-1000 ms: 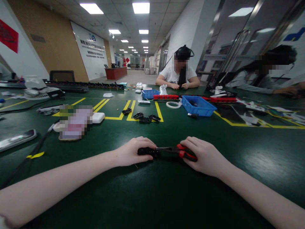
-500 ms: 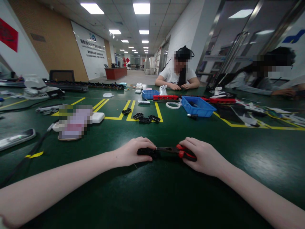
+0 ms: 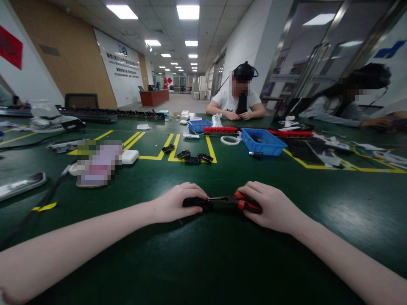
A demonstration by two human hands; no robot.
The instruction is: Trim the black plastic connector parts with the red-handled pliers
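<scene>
My left hand (image 3: 181,202) grips a small black part (image 3: 194,202) between thumb and fingers, low over the green table (image 3: 203,254). My right hand (image 3: 265,207) is closed round the red and black handles of a pair of needle-nose pliers (image 3: 225,199). The jaws point left and their tip meets the right end of the black part, beside my left fingertips. Whether the jaws pinch anything there is too dark to tell. A thin wire-like piece (image 3: 181,222) shows under my left hand. Several similar black parts (image 3: 192,159) lie farther back, by the yellow tape.
A blue bin (image 3: 270,148) with dark items stands back right, a black-tipped piece (image 3: 256,155) before it. Beside it lies a white ring (image 3: 230,140). To the left are a phone (image 3: 101,163), a white case (image 3: 129,157) and a cable (image 3: 47,199). A person (image 3: 235,99) sits opposite.
The view has shifted very slightly. Both hands, the black part and the pliers keep practically the same positions.
</scene>
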